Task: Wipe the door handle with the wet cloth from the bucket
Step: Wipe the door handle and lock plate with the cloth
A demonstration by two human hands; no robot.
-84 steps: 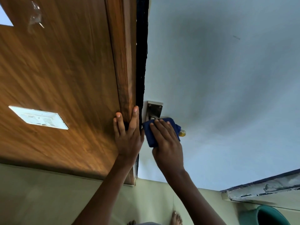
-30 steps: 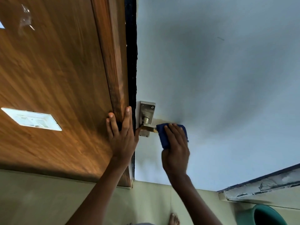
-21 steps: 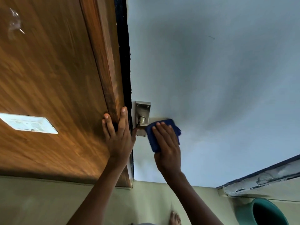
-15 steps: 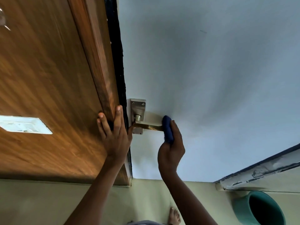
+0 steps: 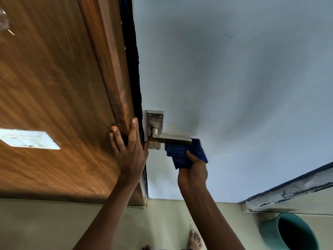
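At a pale blue door (image 5: 234, 87), seen from above by a head-worn camera, a person is wiping the metal lever door handle (image 5: 171, 140). The right hand (image 5: 192, 173) is closed around a folded dark blue cloth (image 5: 185, 154), pressing it up against the underside and far end of the lever. The lever runs sideways from a silver backplate (image 5: 155, 121) close to the door's edge. The left hand (image 5: 129, 152) lies open and flat, fingers spread against the brown wooden frame (image 5: 115, 78) beside the door, gripping nothing, seemingly as a brace. A white switch plate (image 5: 27, 139) sits on the wood panel further left. A teal bucket (image 5: 288, 231) stands on the floor at lower right, well apart from the handle. A bare foot (image 5: 194, 240) shows below.

The wiping looks well under way. To do it well, wrap the cloth fully around the lever, slide it from the tip towards the backplate, and cover top, underside and neck with steady pressure.
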